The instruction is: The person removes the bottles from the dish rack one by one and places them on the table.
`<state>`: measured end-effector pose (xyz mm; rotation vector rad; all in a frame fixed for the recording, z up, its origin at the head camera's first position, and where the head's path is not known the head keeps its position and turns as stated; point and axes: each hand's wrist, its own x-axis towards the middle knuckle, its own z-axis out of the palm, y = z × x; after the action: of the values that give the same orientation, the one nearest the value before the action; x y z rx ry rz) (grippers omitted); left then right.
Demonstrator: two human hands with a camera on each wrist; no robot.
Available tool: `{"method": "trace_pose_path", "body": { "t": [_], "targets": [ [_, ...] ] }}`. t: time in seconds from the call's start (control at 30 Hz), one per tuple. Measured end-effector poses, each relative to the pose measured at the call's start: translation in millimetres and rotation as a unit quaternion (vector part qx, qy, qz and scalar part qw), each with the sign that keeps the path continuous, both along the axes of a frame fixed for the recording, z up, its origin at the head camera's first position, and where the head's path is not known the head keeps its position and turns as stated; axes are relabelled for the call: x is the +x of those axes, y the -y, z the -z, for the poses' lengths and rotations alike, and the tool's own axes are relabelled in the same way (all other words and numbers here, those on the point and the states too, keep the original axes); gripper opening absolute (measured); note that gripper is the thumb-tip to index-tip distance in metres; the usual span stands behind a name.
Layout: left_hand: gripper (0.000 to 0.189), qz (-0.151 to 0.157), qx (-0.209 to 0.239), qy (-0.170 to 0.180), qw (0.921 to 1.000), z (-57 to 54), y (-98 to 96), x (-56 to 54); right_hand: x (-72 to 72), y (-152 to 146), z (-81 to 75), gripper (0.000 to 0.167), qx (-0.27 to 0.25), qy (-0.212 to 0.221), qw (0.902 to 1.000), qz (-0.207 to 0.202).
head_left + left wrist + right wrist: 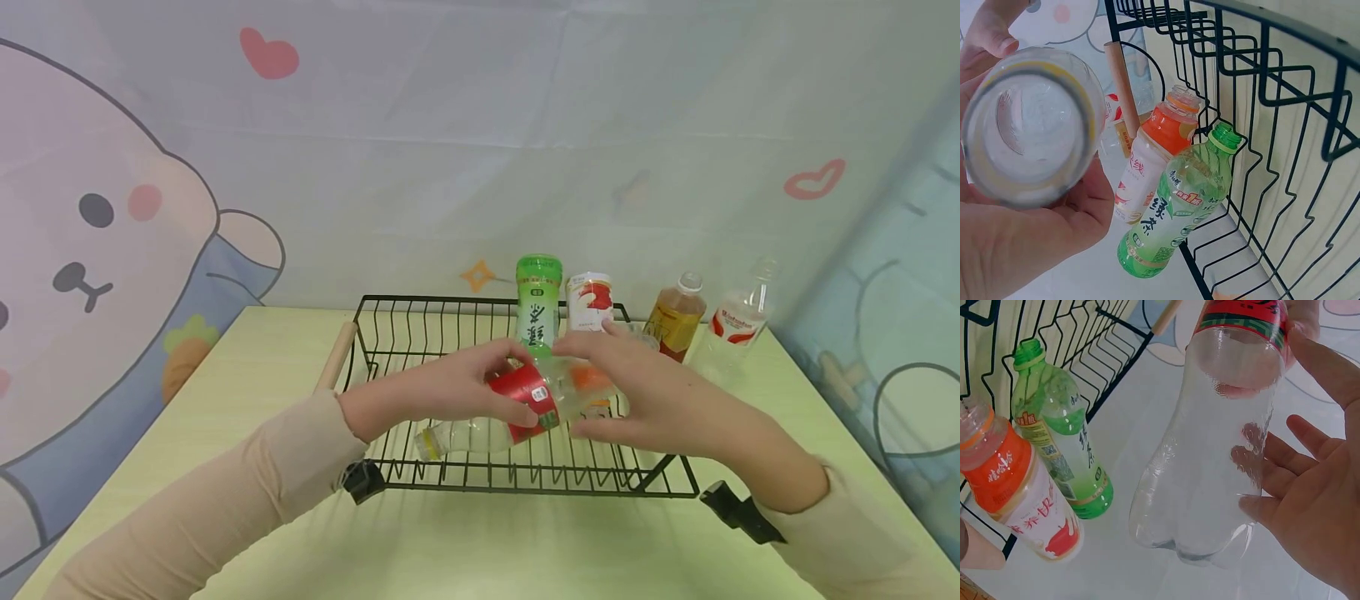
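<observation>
My left hand [480, 387] grips a clear plastic bottle by its red label [527, 398], holding it tilted over the black wire rack [480, 490]. The bottle's yellow-ringed neck [429, 445] points left and toward me. In the left wrist view, the round end of the clear bottle [1038, 125] fills the near left. My right hand [645, 387] is beside the bottle's base, fingers spread. In the right wrist view, the fingertips of the right hand [1316, 481] overlap the side of the clear bottle [1210, 450].
A green tea bottle [538, 292] and a white bottle with an orange-red pattern [589, 302] stand at the rack's back right. Right of the rack are an amber-labelled bottle [675, 321] and a clear bottle with a red-and-white label [735, 327]. A wooden handle [336, 357] lies along the rack's left side.
</observation>
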<state>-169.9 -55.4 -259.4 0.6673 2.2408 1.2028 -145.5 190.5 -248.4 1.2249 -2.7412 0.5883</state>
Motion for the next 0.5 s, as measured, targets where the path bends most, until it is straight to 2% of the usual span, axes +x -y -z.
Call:
{"method": "trace_pose_path", "body": {
  "t": [0.5],
  "targets": [
    [0.05,0.018,-0.015,-0.009,0.9997,4.6,-6.8,2.1,-0.2,5.3,15.9,0.071,0.03,-0.004,0.9995,-0.011]
  ]
}}
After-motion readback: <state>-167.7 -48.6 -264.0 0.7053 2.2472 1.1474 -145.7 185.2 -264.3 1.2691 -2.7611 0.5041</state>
